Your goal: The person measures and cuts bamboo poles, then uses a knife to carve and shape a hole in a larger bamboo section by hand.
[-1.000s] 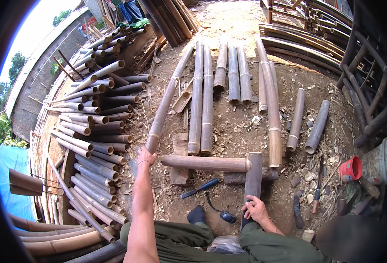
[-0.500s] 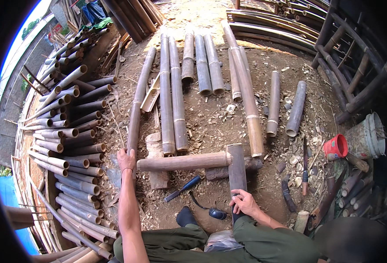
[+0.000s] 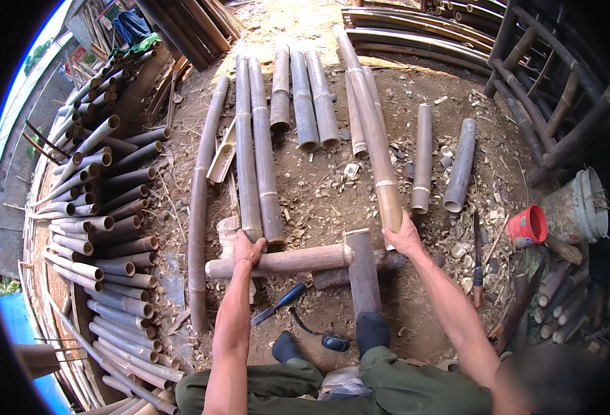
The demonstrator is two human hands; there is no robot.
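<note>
My left hand [image 3: 248,249] is closed around the near end of a long grey-brown bamboo pole [image 3: 245,152], with a second pole [image 3: 266,155] lying close along its right side. Over on the right, my right hand [image 3: 405,237] grips the pale near end of another long bamboo pole [image 3: 381,155]. Between my arms a thick bamboo length [image 3: 298,260] lies crosswise. Its right end meets a flat-looking bamboo piece [image 3: 364,277] that runs toward my right foot [image 3: 372,330]. The undersides of both gripped ends are hidden by my hands.
A blue-handled tool [image 3: 291,294] and a black corded object [image 3: 335,342] lie near my feet. Stacked bamboo [image 3: 122,297] fills the left side. At right are a long-bladed knife [image 3: 478,266], a red bucket [image 3: 528,226] and a grey bucket [image 3: 581,207]. Shorter bamboo pieces [image 3: 422,159] lie ahead.
My left hand has left the far-left curved pole and taken hold of the pole to its right. My right hand has moved forward from by my knee onto the right-hand pole.
</note>
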